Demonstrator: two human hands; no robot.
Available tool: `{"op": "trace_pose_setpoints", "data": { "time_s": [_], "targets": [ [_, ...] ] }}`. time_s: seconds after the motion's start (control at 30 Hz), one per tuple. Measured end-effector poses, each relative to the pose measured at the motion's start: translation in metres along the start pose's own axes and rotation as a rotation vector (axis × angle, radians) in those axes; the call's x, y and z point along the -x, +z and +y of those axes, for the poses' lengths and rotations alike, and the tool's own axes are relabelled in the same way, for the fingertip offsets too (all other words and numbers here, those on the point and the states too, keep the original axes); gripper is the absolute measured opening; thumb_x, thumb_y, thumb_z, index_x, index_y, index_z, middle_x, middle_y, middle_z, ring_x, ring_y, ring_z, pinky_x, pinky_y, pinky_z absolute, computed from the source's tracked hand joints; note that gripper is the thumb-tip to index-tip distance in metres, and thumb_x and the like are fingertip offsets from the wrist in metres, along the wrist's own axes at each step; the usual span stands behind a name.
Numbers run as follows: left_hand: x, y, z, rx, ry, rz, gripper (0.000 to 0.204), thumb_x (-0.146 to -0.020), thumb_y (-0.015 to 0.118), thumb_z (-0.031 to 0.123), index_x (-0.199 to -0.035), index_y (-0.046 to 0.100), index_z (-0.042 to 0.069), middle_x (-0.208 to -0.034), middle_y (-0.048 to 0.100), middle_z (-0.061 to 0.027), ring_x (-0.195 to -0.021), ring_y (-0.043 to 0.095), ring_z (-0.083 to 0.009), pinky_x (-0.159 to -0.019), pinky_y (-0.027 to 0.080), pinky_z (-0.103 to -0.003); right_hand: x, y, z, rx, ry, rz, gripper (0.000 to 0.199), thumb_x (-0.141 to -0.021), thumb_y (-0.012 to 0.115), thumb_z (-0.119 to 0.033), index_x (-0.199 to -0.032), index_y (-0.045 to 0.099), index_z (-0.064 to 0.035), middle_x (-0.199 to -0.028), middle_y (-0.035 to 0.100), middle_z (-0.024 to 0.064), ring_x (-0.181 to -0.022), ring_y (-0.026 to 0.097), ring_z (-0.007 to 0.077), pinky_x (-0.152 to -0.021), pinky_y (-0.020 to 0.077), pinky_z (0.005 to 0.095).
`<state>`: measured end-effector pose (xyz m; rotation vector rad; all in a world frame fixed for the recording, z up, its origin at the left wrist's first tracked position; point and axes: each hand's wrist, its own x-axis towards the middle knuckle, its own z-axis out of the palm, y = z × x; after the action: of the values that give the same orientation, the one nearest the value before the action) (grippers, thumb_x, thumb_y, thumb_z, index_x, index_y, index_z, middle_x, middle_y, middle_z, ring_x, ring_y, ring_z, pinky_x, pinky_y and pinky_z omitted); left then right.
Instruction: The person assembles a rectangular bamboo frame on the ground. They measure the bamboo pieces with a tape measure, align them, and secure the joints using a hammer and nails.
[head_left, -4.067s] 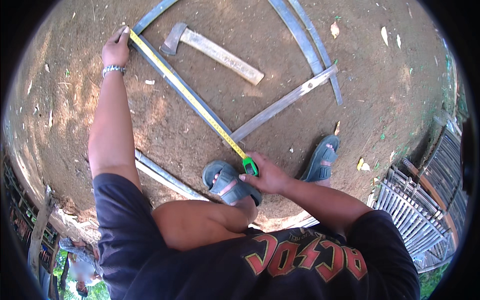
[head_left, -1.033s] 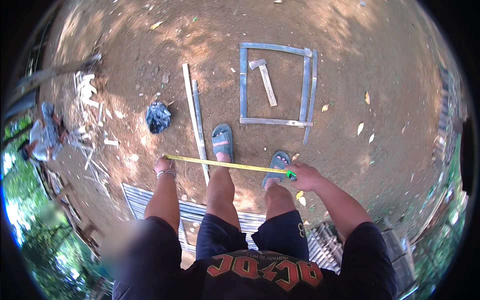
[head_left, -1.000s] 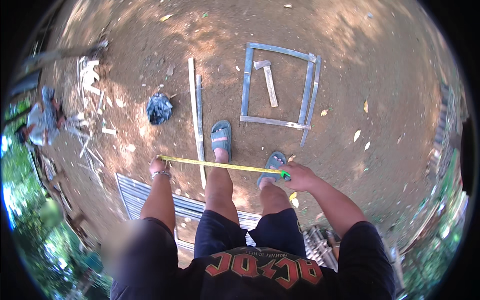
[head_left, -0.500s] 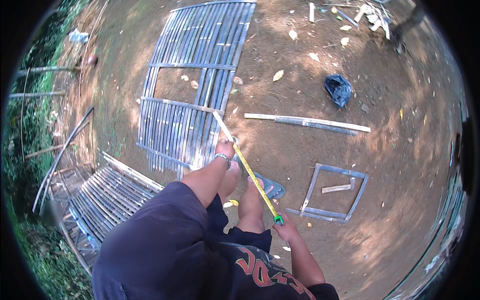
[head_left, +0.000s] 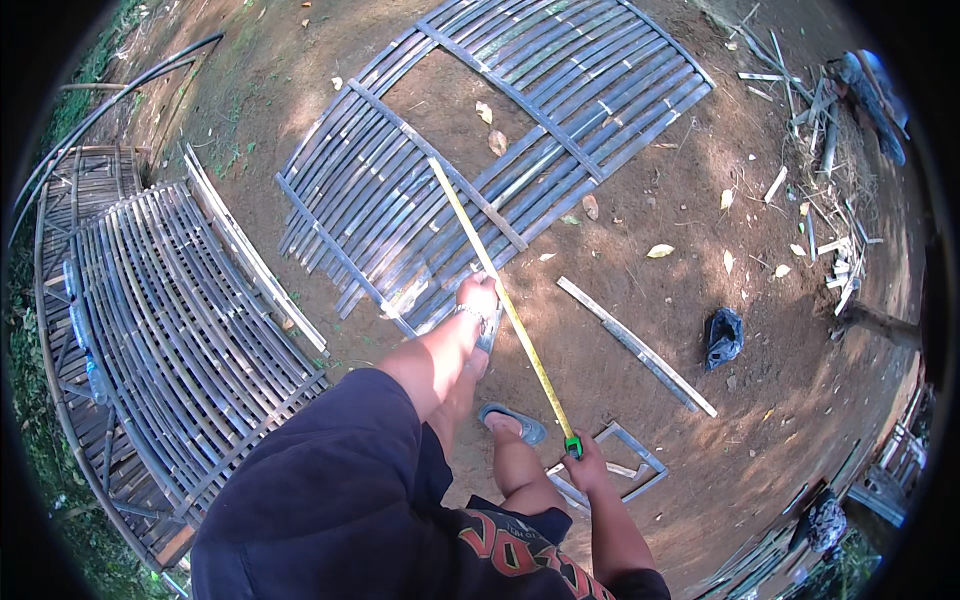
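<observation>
My left hand [head_left: 478,292] is closed on a pale, narrow slat [head_left: 455,205], whose far end points out over a large bamboo slat panel [head_left: 360,190] on the ground. A yellow tape blade [head_left: 535,355] runs in a straight slanting line from beside that hand back to my right hand [head_left: 588,468]. There, my fingers are wrapped round the green and black case of the tape measure [head_left: 573,447]. Whether the slat continues beneath the blade I cannot tell. The panel has crossbars and a rectangular opening showing bare soil.
A raised bamboo platform [head_left: 180,330] stands at the left. Two long strips [head_left: 640,345] lie right of the tape, near a black plastic bag [head_left: 724,338]. A small rectangular frame [head_left: 645,480] lies behind my right hand. Bamboo scraps [head_left: 845,270] are scattered at far right.
The view has turned left, so the panel and platform appear swung round and nearer. Both hands keep their hold, and the slat's far end now shows over the panel's slats.
</observation>
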<state>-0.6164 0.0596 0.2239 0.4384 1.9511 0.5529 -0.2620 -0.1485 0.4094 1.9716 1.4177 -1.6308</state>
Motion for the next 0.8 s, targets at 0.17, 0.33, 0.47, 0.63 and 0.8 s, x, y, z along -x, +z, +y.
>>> {"op": "trace_pose_setpoints", "data": {
  "time_s": [0.17, 0.33, 0.47, 0.63, 0.8],
  "targets": [
    [-0.126, -0.053, 0.102, 0.112, 0.121, 0.169, 0.035, -0.099, 0.057, 0.029, -0.087, 0.078, 0.005, -0.081, 0.077, -0.0121, -0.074, 0.073, -0.0251, -0.072, 0.054, -0.04, -0.003, -0.042, 0.049, 0.073, 0.008, 0.01, 0.069, -0.08, 0.074, -0.017, -0.144, 0.048, -0.0096, -0.138, 0.055, 0.0248, -0.125, 0.057, 0.0425, -0.105, 0.0469, 0.0455],
    [-0.191, -0.046, 0.098, 0.296, 0.166, 0.19, 0.028, -0.098, 0.059, 0.022, -0.097, 0.078, 0.001, -0.084, 0.077, -0.0133, -0.077, 0.073, -0.0225, -0.074, 0.055, -0.038, -0.074, -0.061, 0.052, 0.195, -0.083, 0.097, 0.062, -0.079, 0.071, -0.012, -0.137, 0.051, -0.0076, -0.127, 0.057, 0.0245, -0.119, 0.055, 0.0467, -0.104, 0.0463, 0.0494],
    [-0.186, 0.004, 0.081, 0.462, 0.028, -0.205, 0.04, -0.101, 0.059, 0.015, -0.138, 0.056, 0.0, -0.118, 0.072, -0.0095, -0.088, 0.073, -0.0207, -0.072, 0.055, -0.037, -0.175, -0.061, 0.043, 0.223, -0.058, 0.113, 0.061, -0.078, 0.071, -0.01, -0.136, 0.052, -0.0073, -0.128, 0.056, 0.0258, -0.117, 0.057, 0.0465, -0.103, 0.0474, 0.0485],
    [-0.148, 0.035, 0.018, 0.387, -0.093, -0.316, 0.07, -0.096, 0.067, 0.016, -0.156, 0.035, -0.001, -0.121, 0.071, -0.0127, -0.096, 0.071, -0.0199, -0.072, 0.053, -0.035, -0.286, -0.057, 0.02, 0.224, -0.189, 0.137, 0.064, -0.081, 0.069, -0.01, -0.142, 0.05, -0.0102, -0.129, 0.057, 0.0253, -0.119, 0.058, 0.0458, -0.102, 0.0485, 0.0478],
    [-0.077, 0.036, -0.136, 0.055, -0.032, -0.377, 0.064, -0.098, 0.068, 0.027, -0.148, 0.044, -0.005, -0.124, 0.07, -0.0139, -0.113, 0.067, -0.0216, -0.094, 0.052, -0.035, -0.369, -0.052, 0.013, 0.246, -0.229, 0.072, 0.067, -0.081, 0.07, -0.014, -0.144, 0.048, -0.012, -0.131, 0.057, 0.0271, -0.119, 0.058, 0.0462, -0.103, 0.0486, 0.0476]
  ]
}}
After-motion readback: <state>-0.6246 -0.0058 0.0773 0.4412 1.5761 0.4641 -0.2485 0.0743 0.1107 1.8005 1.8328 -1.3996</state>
